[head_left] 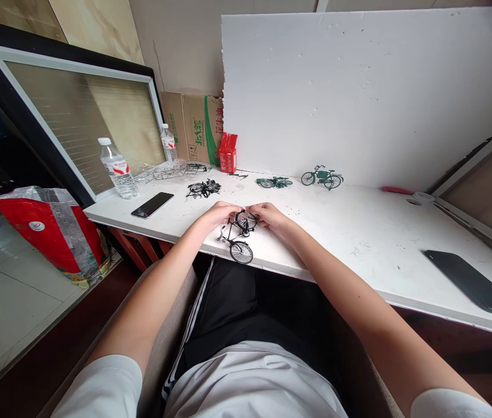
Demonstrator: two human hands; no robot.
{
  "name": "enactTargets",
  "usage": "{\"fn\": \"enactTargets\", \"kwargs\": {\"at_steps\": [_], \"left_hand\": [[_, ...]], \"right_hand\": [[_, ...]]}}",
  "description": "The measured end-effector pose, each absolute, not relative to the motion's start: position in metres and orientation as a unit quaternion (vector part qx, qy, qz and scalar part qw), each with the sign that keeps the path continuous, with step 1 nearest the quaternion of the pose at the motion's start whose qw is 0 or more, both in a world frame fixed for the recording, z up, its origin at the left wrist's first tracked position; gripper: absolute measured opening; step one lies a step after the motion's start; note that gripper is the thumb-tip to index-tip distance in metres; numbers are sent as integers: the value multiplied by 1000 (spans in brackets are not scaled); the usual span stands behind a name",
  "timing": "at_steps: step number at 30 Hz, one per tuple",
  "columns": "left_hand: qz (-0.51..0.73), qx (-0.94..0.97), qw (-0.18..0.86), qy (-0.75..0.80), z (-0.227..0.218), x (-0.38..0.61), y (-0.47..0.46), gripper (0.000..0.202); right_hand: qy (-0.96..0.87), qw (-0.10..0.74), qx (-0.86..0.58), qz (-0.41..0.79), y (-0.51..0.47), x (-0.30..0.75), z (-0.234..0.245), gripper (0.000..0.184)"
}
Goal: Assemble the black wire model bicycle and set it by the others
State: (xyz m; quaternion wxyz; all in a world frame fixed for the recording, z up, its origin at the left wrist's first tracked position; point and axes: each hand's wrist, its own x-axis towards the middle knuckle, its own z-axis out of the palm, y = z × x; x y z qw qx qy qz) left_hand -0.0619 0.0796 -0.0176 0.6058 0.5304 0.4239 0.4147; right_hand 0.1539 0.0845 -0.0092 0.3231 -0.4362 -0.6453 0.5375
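A small black model bicycle (239, 237) lies on the near edge of the white table (359, 232), one wheel toward me and the other between my hands. My left hand (217, 213) is closed on the far end of the model from the left. My right hand (269, 215) pinches the same end by its wheel from the right. Both forearms reach forward from my lap.
Two green model bicycles stand farther back, one upright (322, 177) and one lying down (274, 182). A pile of black parts (203, 188), a phone (153, 204), water bottles (117, 168), a red box (227, 153) and a dark tablet (472, 281) share the table.
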Motion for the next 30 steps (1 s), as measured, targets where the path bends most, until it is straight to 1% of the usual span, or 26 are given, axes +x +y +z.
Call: {"fn": "enactTargets", "kwargs": {"at_steps": [3,8,11,16,26,30], "left_hand": [[410,525,613,424,-18,-64,80,31],[411,519,625,414,-19,-68,82,41],[411,517,628,411,-21,-68,83,42],[410,521,623,414,-22,-68,83,40],[411,525,609,431,-12,-63,72,29],[408,531,610,424,-11,-62,71,27]], "right_hand": [[-644,331,-438,533,83,155,-9,25],[-650,324,-432,536,81,157,-8,23],[-650,324,-430,535,79,156,-6,22],[-650,316,-434,538,76,155,-2,21],[-655,308,-427,543,73,155,0,17],[-655,303,-434,540,73,154,0,19]]}}
